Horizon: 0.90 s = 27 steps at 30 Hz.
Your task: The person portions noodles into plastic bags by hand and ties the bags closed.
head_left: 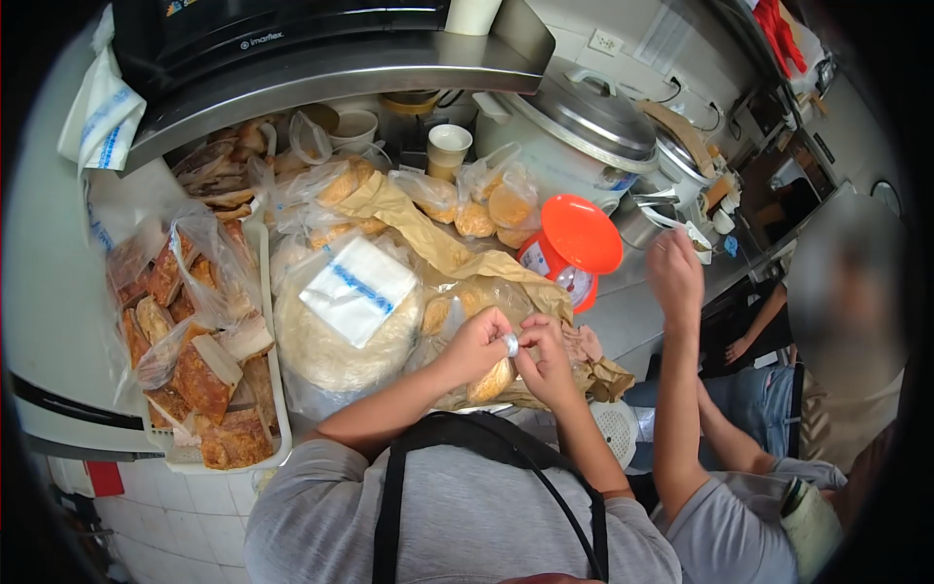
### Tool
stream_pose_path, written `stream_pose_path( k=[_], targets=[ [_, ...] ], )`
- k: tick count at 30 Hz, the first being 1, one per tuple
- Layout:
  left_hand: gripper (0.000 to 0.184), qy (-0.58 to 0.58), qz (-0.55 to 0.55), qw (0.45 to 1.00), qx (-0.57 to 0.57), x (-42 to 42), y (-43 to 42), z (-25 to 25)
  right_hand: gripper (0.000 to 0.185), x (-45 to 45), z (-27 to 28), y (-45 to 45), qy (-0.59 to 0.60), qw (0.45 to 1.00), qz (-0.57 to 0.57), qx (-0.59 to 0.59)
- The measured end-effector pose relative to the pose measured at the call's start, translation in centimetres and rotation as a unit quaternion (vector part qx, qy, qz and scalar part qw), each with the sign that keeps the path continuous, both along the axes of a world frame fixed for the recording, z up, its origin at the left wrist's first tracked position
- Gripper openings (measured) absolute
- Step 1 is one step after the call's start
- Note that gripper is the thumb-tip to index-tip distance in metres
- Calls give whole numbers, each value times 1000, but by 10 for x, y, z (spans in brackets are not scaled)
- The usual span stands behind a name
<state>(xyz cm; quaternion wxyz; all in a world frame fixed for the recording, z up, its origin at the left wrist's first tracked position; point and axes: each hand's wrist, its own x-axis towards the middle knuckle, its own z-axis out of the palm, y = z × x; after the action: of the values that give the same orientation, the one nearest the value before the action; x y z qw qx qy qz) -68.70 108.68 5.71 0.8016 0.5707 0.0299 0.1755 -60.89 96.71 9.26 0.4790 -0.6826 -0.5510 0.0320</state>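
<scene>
Both my hands meet over the middle of the counter, fingers closed and pinching. My left hand [477, 346] and my right hand [545, 360] grip the gathered neck of a clear plastic bag [491, 382] with orange-yellow crumbly food in it. A small shiny whitish piece [511, 344] shows between the fingertips; whether it is twisted plastic or tape I cannot tell. Just left lies a big bag of pale food [336, 341], topped by a stack of white plastic bags [362, 290]. Brown paper [438, 229] and more bagged orange food [475, 219] are beyond my hands.
A white bin [282, 428] at left holds roasted meat with crackled skin [209, 380]. An orange scale [582, 234] stands right of centre, before a large lidded cooker [564, 127]. A steel shelf [389, 73] overhangs the back. A co-worker's raised hand [674, 268] is close on the right.
</scene>
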Motion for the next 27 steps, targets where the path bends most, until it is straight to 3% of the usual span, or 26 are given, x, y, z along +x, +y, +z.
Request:
stream_pose_path(
  k=[5,8,11,17,19,22,27],
  targets=[
    [8,32,-109,992,-58,-4,4,-10,15,-1,6,-8,8,997,12,-79],
    [7,93,-98,982,-133,-8,-4,-16,15,-5,4,-9,46,991,3,-125],
    [6,108,-97,981,-130,-16,-9,-33,13,-10,-16,-12,119,979,-5,-165],
    [6,132,-109,967,-191,-28,-19,-54,12,-14,-51,-17,117,973,-50,-190],
    [6,104,-123,965,-204,-30,-21,-49,12,-13,-52,-19,229,942,-76,-233],
    [7,65,-115,970,-203,-29,-23,-49,11,-18,-53,-19,350,925,-36,-144],
    [7,34,-110,980,-164,-29,-23,-49,10,-21,-51,-18,196,977,-29,-77]
  ],
)
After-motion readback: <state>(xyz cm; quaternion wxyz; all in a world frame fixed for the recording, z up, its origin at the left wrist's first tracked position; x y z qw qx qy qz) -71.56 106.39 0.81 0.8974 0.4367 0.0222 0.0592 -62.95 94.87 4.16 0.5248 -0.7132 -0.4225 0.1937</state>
